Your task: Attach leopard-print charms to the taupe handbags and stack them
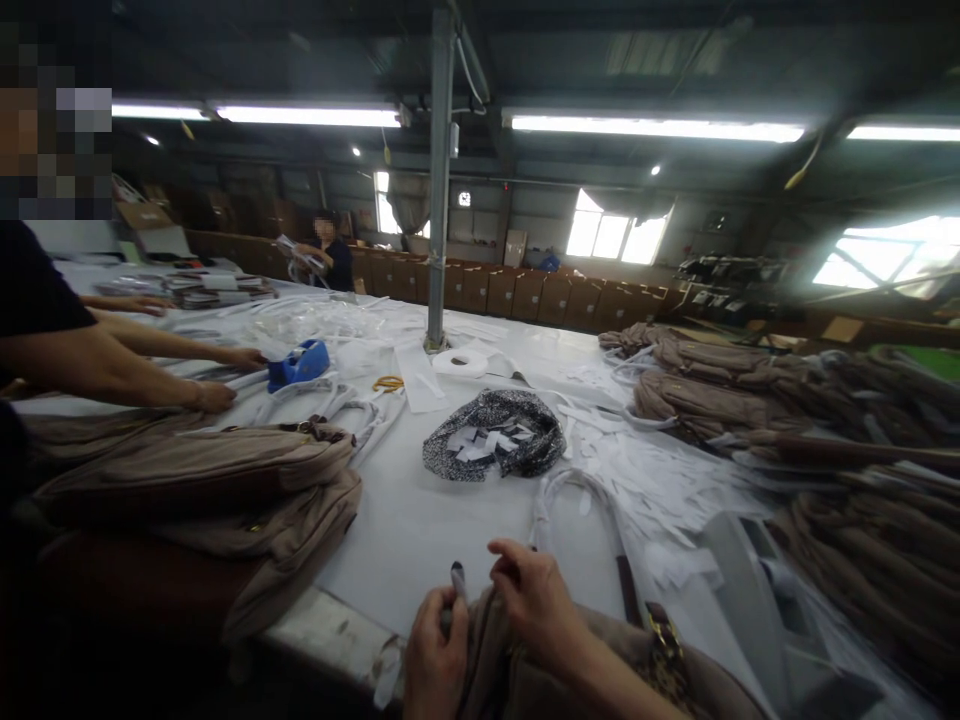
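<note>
A taupe fabric bag point(622, 640) with a brass-coloured buckle and chain lies at the table's near edge. Its handle point(574, 480) is wrapped in white and stands up in a loop. My left hand point(437, 650) is at the bag's left end, its fingers closed on a small dark-tipped tab point(458, 578) that sticks up past the thumb. Just right of it, over the bag, is my right hand point(536, 600). Its fingers are loosely bent, with the forefinger and thumb apart and nothing visible between them.
A black-and-white patterned cloth ring point(495, 435) holds white scraps. More bags are stacked left point(225, 470) and right point(720, 400). A grey dispenser point(772, 610), blue tape dispenser point(298, 365), yellow-handled scissors point(388, 383) and a metal post point(439, 190) stand around. A co-worker's hands point(217, 395) reach in left.
</note>
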Motion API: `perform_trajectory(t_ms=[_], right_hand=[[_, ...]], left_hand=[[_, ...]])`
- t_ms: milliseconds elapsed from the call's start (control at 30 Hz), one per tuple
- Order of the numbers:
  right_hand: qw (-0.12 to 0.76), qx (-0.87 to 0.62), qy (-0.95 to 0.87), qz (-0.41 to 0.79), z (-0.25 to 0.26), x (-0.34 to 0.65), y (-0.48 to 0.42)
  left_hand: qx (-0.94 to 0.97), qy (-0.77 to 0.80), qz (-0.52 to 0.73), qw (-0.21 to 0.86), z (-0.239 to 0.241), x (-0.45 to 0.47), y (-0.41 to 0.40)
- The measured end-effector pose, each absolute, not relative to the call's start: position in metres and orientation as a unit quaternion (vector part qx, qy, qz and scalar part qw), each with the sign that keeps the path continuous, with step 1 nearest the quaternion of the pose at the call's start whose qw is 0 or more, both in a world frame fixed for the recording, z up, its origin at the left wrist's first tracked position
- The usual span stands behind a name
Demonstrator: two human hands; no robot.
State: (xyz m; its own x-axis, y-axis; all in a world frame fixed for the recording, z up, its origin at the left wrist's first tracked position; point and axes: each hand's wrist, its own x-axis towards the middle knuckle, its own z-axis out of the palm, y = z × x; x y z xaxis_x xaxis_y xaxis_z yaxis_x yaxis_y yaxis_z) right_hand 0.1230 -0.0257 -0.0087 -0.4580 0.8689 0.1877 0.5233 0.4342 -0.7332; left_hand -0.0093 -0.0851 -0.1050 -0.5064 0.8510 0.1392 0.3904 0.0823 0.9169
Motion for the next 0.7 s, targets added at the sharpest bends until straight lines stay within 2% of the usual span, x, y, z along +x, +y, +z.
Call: perform_trajectory(t_ms=[267, 467, 700], right_hand=[[0.228, -0.429, -0.807, 0.335, -0.025, 0.095, -0.036], [0.269, -0.430, -0.759, 0.409, -0.029, 0.092, -0.032], [0.368, -0.410, -0.696, 0.460, -0.044, 0.102, -0.033]], left_hand=[[0.461, 0.711, 0.509, 0.151, -0.101, -0.004, -0.089], [0.503, 0.703, 0.494, 0.099, -0.105, -0.002, -0.091], [0.488, 0.709, 0.492, 0.132, -0.107, -0.012, -0.090]])
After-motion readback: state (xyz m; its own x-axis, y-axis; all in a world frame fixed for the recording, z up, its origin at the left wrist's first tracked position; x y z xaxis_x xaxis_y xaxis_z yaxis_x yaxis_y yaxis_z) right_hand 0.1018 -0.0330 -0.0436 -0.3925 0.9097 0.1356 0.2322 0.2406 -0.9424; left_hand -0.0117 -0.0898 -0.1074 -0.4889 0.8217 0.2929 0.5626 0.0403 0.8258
